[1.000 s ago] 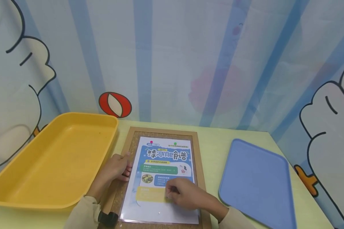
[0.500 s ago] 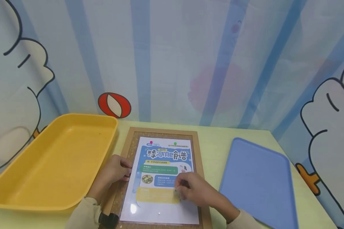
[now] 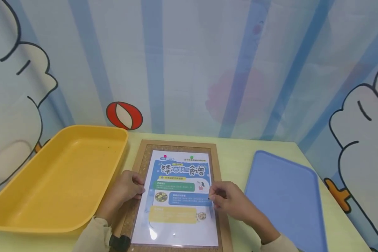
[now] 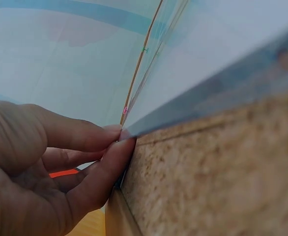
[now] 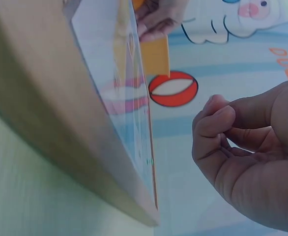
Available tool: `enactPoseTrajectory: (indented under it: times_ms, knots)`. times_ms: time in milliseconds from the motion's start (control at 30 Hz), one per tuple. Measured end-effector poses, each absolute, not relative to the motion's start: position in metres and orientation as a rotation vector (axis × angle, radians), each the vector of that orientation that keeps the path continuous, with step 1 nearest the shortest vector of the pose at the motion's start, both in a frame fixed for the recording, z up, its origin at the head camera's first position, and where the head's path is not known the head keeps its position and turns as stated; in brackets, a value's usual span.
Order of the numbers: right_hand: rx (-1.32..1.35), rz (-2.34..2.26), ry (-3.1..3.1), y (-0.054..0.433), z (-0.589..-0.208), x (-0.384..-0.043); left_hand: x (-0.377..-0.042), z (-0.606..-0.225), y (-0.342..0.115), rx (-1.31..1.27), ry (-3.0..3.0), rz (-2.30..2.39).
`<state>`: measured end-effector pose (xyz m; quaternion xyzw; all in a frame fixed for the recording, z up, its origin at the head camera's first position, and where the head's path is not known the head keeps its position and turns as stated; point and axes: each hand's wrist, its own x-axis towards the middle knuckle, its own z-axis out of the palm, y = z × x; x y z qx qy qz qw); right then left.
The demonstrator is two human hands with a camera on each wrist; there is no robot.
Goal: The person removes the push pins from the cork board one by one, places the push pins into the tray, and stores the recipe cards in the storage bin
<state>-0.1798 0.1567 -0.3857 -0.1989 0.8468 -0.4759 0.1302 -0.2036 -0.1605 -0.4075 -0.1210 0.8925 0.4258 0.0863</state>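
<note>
A laminated recipe sheet [image 3: 176, 231] with Chinese print lies on a wood-framed corkboard [image 3: 140, 164]. A pink pushpin [image 3: 165, 156] and a green pushpin [image 3: 191, 157] stand in its top edge. My left hand [image 3: 126, 189] is at the sheet's left side; in the left wrist view thumb and forefinger pinch its edge, a little off the cork. My right hand [image 3: 229, 199] hovers over the sheet's right edge, fingers curled, thumb against forefinger. A tiny dark speck shows at those fingertips in the head view, too small to name; the right wrist view does not show it.
A deep yellow tray [image 3: 126, 150] stands left of the board, close to my left forearm. On the right lies a flat blue tray [image 3: 286, 196], partly under my right forearm. A striped cartoon curtain [image 3: 182, 70] closes off the table's back edge.
My right hand has moved right and slightly away from me, from the sheet's lower middle to its right edge, uncovering the print there. My left hand stays at the left edge.
</note>
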Motion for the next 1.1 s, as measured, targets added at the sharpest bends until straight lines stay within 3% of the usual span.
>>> enactPoseTrajectory:
  times_ms: [600, 1100]
  knots:
    - [-0.288, -1.458, 2.542, 0.255, -0.396, -0.193, -0.205, -0.407, -0.158, -0.376, 2.658, 1.220]
    - [0.046, -1.205, 2.788, 0.329, -0.420, -0.198, -0.204, -0.407, -0.158, -0.373, 2.657, 1.207]
